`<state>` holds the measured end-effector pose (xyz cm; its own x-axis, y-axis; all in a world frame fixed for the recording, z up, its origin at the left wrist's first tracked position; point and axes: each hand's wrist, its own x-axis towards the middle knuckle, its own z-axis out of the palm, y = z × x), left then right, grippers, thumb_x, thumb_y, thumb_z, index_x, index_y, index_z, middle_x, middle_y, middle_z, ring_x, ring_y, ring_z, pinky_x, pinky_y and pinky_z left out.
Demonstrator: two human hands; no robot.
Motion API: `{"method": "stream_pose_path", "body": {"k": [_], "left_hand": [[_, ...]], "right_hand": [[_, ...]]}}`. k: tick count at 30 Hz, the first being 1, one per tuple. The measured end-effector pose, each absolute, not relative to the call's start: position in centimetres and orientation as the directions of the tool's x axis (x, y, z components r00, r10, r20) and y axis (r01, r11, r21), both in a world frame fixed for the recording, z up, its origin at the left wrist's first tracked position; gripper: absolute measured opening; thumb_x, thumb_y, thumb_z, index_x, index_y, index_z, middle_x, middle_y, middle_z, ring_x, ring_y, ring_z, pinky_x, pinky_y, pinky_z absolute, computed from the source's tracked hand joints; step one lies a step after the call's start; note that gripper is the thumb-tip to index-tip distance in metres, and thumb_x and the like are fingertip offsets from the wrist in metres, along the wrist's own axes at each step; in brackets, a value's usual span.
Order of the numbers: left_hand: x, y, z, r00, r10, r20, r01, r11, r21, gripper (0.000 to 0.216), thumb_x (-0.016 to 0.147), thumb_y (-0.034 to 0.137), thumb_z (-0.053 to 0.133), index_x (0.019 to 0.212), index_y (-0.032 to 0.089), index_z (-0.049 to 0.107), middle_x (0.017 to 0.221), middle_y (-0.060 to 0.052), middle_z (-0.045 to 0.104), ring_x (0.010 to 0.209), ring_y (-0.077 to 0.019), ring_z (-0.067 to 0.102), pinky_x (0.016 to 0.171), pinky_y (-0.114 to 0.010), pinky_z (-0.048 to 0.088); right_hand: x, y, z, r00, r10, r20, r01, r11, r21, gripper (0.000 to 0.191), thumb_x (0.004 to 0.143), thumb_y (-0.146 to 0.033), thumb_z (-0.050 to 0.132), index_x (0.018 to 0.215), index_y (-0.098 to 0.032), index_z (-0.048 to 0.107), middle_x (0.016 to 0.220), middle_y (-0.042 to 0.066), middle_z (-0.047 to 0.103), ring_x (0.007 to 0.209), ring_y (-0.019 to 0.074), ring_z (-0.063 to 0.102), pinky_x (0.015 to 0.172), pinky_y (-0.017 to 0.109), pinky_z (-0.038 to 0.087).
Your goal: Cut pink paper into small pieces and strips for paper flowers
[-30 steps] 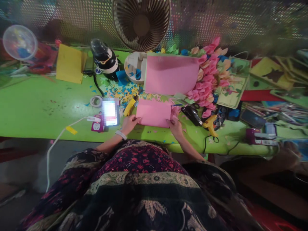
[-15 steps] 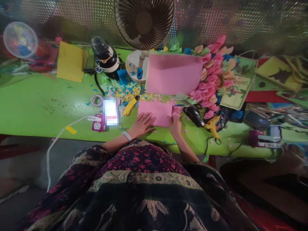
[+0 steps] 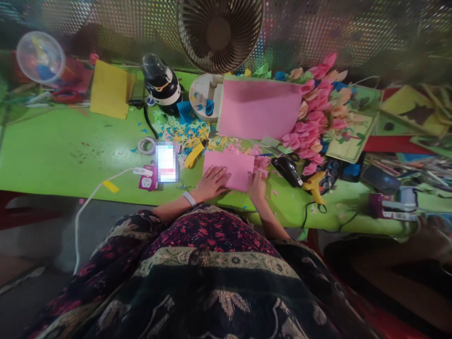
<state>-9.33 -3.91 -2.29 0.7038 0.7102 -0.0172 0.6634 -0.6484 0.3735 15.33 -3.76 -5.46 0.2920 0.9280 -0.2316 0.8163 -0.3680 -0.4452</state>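
Observation:
A folded-looking pink sheet of paper (image 3: 236, 164) lies on the green table in front of me. My left hand (image 3: 213, 182) rests flat on its left part with the fingers spread. At its right edge, my right hand (image 3: 257, 187) has the thumb over the paper and the other fingers closed, gripping the edge. Just left of the sheet is a yellow utility knife (image 3: 195, 154). Small pink scraps (image 3: 262, 163) lie beyond my right fingertips, near a black stapler (image 3: 286, 170).
A larger pink sheet (image 3: 259, 108) leans behind, beside pink paper petals (image 3: 310, 127). Cut scraps (image 3: 190, 132) cover the table near a fan (image 3: 219, 35) and a black bottle (image 3: 162, 87). A lit phone (image 3: 166, 162), tape roll (image 3: 146, 146) and yellow glue gun (image 3: 315, 184) lie around.
The whole view has shifted slightly, so things appear a little further right. Both hands keep nearly the same places on the pink paper.

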Motion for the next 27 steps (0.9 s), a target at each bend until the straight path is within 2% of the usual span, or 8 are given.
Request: {"method": "stream_pose_path", "body": {"k": [3, 6, 9, 13, 15, 17, 22, 27], "left_hand": [[-10.1, -4.0, -2.6, 0.616, 0.787, 0.036, 0.707, -0.573, 0.415, 0.064, 0.107, 0.050, 0.046, 0.164, 0.023, 0.039, 0.170, -0.014, 0.038, 0.161, -0.0305, 0.030, 0.133, -0.056, 0.017], [-11.7, -4.1, -3.3, 0.342, 0.931, 0.127, 0.796, -0.359, 0.487, 0.074, 0.105, 0.058, 0.046, 0.166, 0.018, 0.032, 0.170, -0.019, 0.035, 0.162, -0.0344, 0.026, 0.130, -0.058, 0.022], [-12.7, -4.3, -3.9, 0.207, 0.971, 0.116, 0.785, -0.236, 0.572, 0.082, 0.103, 0.065, 0.047, 0.165, 0.015, 0.030, 0.160, -0.023, 0.049, 0.150, -0.0361, 0.045, 0.121, -0.055, 0.039], [-12.1, -4.1, -3.4, 0.140, 0.984, -0.107, 0.779, -0.043, 0.625, 0.072, 0.104, 0.056, 0.054, 0.161, 0.017, 0.036, 0.115, -0.013, 0.075, 0.103, -0.0272, 0.072, 0.092, -0.041, 0.056], [-12.0, -3.9, -2.8, 0.119, 0.959, -0.257, 0.781, 0.069, 0.621, 0.067, 0.104, 0.046, 0.058, 0.161, 0.018, 0.037, 0.090, -0.004, 0.074, 0.081, -0.0218, 0.071, 0.077, -0.033, 0.054], [-12.4, -3.8, -2.1, 0.097, 0.937, -0.335, 0.789, 0.132, 0.600, 0.064, 0.102, 0.039, 0.061, 0.159, 0.018, 0.040, 0.076, 0.001, 0.069, 0.071, -0.0199, 0.067, 0.070, -0.030, 0.050], [-14.2, -4.5, -1.0, 0.035, 0.928, -0.370, 0.823, 0.183, 0.538, 0.051, 0.101, 0.033, 0.062, 0.149, 0.017, 0.052, 0.075, 0.000, 0.066, 0.069, -0.0204, 0.065, 0.066, -0.029, 0.045], [-13.9, -4.6, -0.9, 0.053, 0.917, -0.394, 0.836, 0.175, 0.519, 0.046, 0.102, 0.034, 0.062, 0.145, 0.019, 0.057, 0.081, -0.002, 0.069, 0.075, -0.0228, 0.067, 0.068, -0.030, 0.045]], "right_hand": [[15.4, -5.2, -5.9, 0.333, 0.927, -0.171, 0.797, -0.374, -0.474, 0.023, 0.104, -0.039, 0.046, 0.100, -0.020, 0.058, 0.089, 0.011, 0.070, 0.074, 0.0236, 0.064, 0.069, 0.032, 0.046], [15.4, -6.8, -6.4, 0.322, 0.947, -0.009, 0.794, -0.275, -0.542, 0.028, 0.105, -0.043, 0.041, 0.094, -0.022, 0.057, 0.092, 0.011, 0.070, 0.087, 0.0240, 0.064, 0.081, 0.036, 0.050], [15.5, -8.0, -6.5, 0.280, 0.954, 0.109, 0.836, -0.187, -0.516, 0.026, 0.104, -0.040, 0.042, 0.094, -0.022, 0.059, 0.105, 0.015, 0.071, 0.103, 0.0269, 0.063, 0.095, 0.044, 0.050], [15.6, -8.4, -6.2, 0.257, 0.964, 0.066, 0.871, -0.202, -0.449, 0.019, 0.101, -0.032, 0.046, 0.102, -0.020, 0.061, 0.131, 0.021, 0.066, 0.123, 0.0323, 0.057, 0.106, 0.054, 0.044], [15.2, -8.2, -6.1, 0.244, 0.969, 0.021, 0.869, -0.209, -0.449, 0.019, 0.100, -0.030, 0.046, 0.105, -0.019, 0.062, 0.138, 0.023, 0.063, 0.129, 0.0342, 0.054, 0.109, 0.057, 0.042], [14.6, -7.7, -6.1, 0.211, 0.977, 0.001, 0.870, -0.188, -0.457, 0.021, 0.100, -0.028, 0.046, 0.108, -0.018, 0.062, 0.143, 0.025, 0.060, 0.133, 0.0350, 0.051, 0.111, 0.059, 0.039], [12.8, -6.1, -6.4, 0.089, 0.996, 0.013, 0.882, -0.073, -0.466, 0.021, 0.100, -0.025, 0.045, 0.108, -0.017, 0.062, 0.148, 0.024, 0.058, 0.138, 0.0321, 0.049, 0.116, 0.057, 0.036], [13.5, -6.5, -6.4, 0.101, 0.994, 0.032, 0.881, -0.074, -0.467, 0.019, 0.101, -0.030, 0.047, 0.107, -0.019, 0.061, 0.149, 0.022, 0.058, 0.140, 0.0326, 0.048, 0.116, 0.059, 0.037]]}}
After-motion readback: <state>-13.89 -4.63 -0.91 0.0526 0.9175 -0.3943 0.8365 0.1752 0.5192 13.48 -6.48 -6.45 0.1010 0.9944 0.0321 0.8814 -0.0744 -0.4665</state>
